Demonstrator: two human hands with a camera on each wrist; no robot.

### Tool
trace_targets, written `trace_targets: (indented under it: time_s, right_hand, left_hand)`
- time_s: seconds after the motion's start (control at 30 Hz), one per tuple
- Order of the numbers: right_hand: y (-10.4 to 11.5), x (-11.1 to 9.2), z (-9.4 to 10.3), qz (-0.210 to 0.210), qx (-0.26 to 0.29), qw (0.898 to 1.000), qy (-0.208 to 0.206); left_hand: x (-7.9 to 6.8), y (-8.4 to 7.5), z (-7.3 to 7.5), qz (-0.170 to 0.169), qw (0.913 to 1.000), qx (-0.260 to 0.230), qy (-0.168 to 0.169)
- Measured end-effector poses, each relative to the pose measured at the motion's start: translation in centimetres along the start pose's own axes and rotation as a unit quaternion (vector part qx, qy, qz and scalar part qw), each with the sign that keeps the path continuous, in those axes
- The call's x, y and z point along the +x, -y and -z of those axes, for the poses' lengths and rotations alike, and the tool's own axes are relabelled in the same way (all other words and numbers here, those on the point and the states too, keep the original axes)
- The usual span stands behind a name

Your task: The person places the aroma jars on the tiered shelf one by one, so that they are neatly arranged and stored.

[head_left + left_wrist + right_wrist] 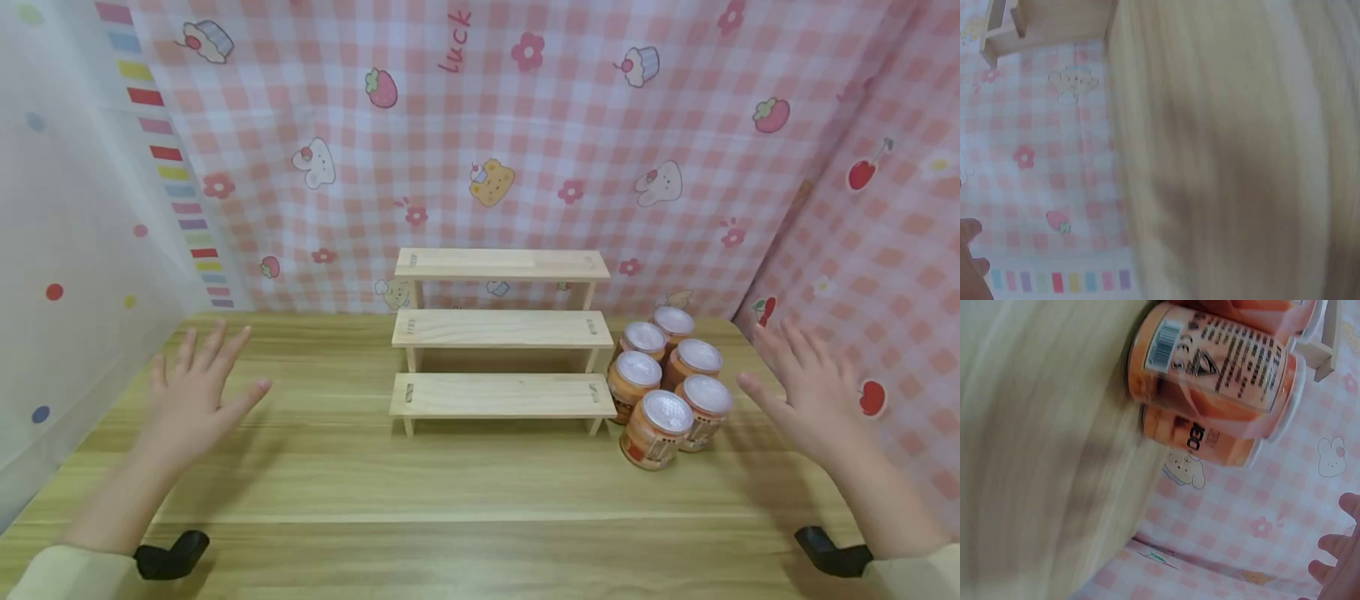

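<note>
My left hand (193,400) hovers over the left side of the wooden table, its fingers spread and holding nothing. On the right, my right hand (813,400) is likewise spread above the table, nearest to several orange-labelled jars (657,429) with pale lids. The jars stand upright in a close cluster beside the right end of a three-tier wooden rack (502,394). In the right wrist view, a jar (1210,372) shows its barcode label, and fingertips (1335,544) appear at the lower right. Only a few left fingertips (971,231) show at the edge of the left wrist view.
Pink checked cloth (450,125) hangs behind the rack, and another patterned cloth (900,250) closes off the right side. White dotted cloth (67,250) borders the left. The wooden table (480,500) extends in front of the rack.
</note>
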State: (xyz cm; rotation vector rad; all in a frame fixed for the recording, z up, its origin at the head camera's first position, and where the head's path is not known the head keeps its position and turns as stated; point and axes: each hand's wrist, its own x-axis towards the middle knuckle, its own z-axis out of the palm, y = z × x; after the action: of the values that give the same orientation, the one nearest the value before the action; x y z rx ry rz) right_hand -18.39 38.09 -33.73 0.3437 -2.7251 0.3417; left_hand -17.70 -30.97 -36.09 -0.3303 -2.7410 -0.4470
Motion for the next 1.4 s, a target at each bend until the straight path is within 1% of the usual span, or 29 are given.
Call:
trace_targets:
  time_s: [0.23,0.33,0.43,0.53,0.67,0.73,0.87,0.93,1.07,1.2,1.27,1.4]
  right_hand:
    - [0.3,-1.1,-1.2,-0.011,0.064,0.997,-0.048]
    - [0.5,-1.6,-1.9,-0.011,0.097,0.992,-0.081]
    - [0.7,-2.0,-2.7,-0.016,0.138,0.984,-0.111]
    - [1.2,-2.4,-3.2,-0.036,0.175,0.976,-0.124]
    - [1.8,-2.9,-3.7,-0.065,0.217,0.965,-0.132]
    - [2.0,-3.0,-3.9,-0.076,0.228,0.961,-0.133]
    - [1.7,-3.4,-4.9,-0.092,0.252,0.956,-0.123]
    - [1.3,-3.5,-5.5,-0.088,0.270,0.952,-0.119]
    - [0.9,-3.5,-6.4,-0.068,0.318,0.938,-0.119]
    - [0.9,-3.5,-6.9,-0.050,0.363,0.923,-0.120]
    - [0.8,-3.6,-7.2,-0.044,0.398,0.909,-0.117]
    - [0.7,-3.9,-7.8,-0.043,0.476,0.873,-0.100]
  left_hand:
    - [0.1,-1.6,-2.7,-0.005,0.9968,-0.071,-0.035]
    - [0.2,-2.2,-3.7,-0.007,0.9929,-0.107,-0.051]
    - [0.4,-2.8,-4.7,-0.008,0.9877,-0.143,-0.062]
    - [0.5,-3.6,-5.6,-0.012,0.9813,-0.183,-0.059]
    - [0.8,-4.5,-6.6,-0.012,0.9722,-0.231,-0.037]
    - [0.9,-4.9,-7.1,-0.007,0.9682,-0.249,-0.028]
    - [1.2,-5.6,-7.9,0.007,0.9603,-0.279,-0.007]
    - [1.3,-6.0,-8.3,0.012,0.9577,-0.288,0.003]
    - [1.7,-6.8,-9.2,0.021,0.9518,-0.305,0.022]
    - [1.9,-7.6,-10.0,0.027,0.9407,-0.337,0.031]
    - [2.0,-8.0,-10.5,0.031,0.9333,-0.356,0.031]
    - [2.1,-8.7,-11.5,0.032,0.9186,-0.393,0.025]
